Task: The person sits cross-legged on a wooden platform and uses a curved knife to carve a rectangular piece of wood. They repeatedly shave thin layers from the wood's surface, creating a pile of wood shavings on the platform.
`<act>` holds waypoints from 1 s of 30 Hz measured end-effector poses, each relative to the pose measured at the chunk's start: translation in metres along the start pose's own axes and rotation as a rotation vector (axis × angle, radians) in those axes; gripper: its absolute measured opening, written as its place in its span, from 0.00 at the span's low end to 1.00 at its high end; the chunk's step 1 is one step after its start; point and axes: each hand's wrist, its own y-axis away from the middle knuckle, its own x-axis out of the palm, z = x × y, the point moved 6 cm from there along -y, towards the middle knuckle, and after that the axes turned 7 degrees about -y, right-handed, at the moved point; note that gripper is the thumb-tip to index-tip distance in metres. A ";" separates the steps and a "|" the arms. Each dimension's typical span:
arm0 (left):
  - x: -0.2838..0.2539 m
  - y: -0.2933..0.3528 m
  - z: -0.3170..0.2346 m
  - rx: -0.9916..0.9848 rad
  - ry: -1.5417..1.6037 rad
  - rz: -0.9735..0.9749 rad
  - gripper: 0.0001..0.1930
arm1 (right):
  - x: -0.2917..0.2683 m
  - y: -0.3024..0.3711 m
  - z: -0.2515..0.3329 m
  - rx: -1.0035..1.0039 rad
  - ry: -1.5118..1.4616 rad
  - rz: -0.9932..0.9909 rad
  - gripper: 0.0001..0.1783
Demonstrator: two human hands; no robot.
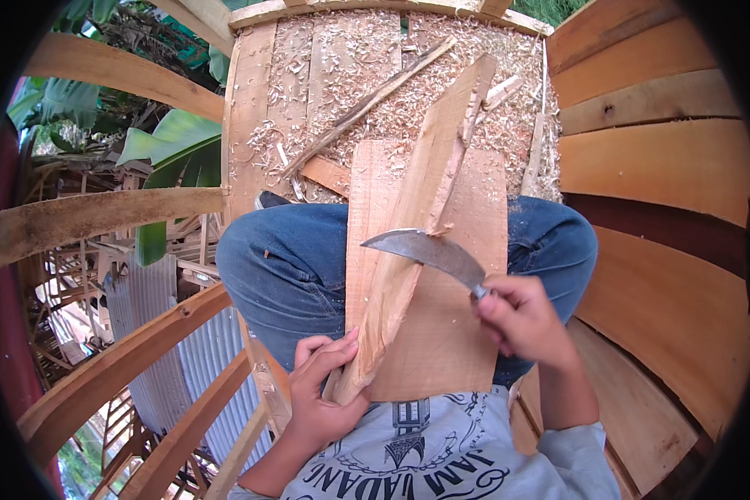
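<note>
My left hand [323,385] is closed round the near end of a long, rough-edged wooden plank [429,179], which slants away to the far right. My right hand [521,321] grips the handle of a curved knife [429,250]. Its blade lies across the plank near the middle, and a small curl of wood stands at the plank's right edge beside it. Beneath the plank, a wide flat board [458,333] rests across my lap, between my jeans-covered knees. Most of the knife's handle is hidden in my fingers.
Wood shavings [350,75] cover the plank floor ahead, where a long thin stick [375,104] and small offcuts lie. Wooden rails [133,358] run along the left side, with leaves and corrugated sheets beyond. A slatted wooden wall [658,158] stands close on the right.
</note>
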 end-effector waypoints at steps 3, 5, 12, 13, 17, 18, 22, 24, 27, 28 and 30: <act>0.001 0.003 0.004 -0.005 0.023 0.008 0.27 | 0.028 0.013 0.004 -0.011 0.237 0.210 0.12; 0.000 0.006 0.006 -0.035 0.033 0.006 0.27 | 0.014 0.009 0.002 -0.007 0.086 0.034 0.12; 0.003 0.004 0.007 -0.031 0.043 0.018 0.27 | 0.008 0.007 -0.005 -0.082 0.024 -0.120 0.10; 0.001 0.004 0.007 -0.030 0.039 0.015 0.27 | 0.005 0.005 -0.007 -0.110 0.074 -0.137 0.10; 0.003 0.005 0.009 -0.043 0.061 0.009 0.27 | 0.008 0.002 -0.004 -0.322 0.303 -0.233 0.10; 0.003 0.006 0.011 -0.053 0.067 0.010 0.27 | 0.008 0.002 -0.003 -0.347 0.358 -0.247 0.10; 0.001 0.005 0.011 -0.036 0.059 0.006 0.27 | 0.012 -0.001 0.001 -0.425 0.515 -0.300 0.10; 0.001 0.008 0.014 -0.056 0.072 0.000 0.26 | 0.016 -0.003 0.003 -0.463 0.543 -0.322 0.11; 0.000 0.007 0.014 -0.050 0.077 -0.002 0.26 | 0.019 -0.007 0.001 -0.544 0.560 -0.355 0.11; 0.001 0.008 0.014 -0.054 0.071 0.000 0.26 | 0.019 -0.008 0.000 -0.572 0.582 -0.367 0.11; 0.003 0.010 0.014 -0.065 0.056 0.003 0.26 | 0.020 -0.009 0.000 -0.602 0.617 -0.382 0.12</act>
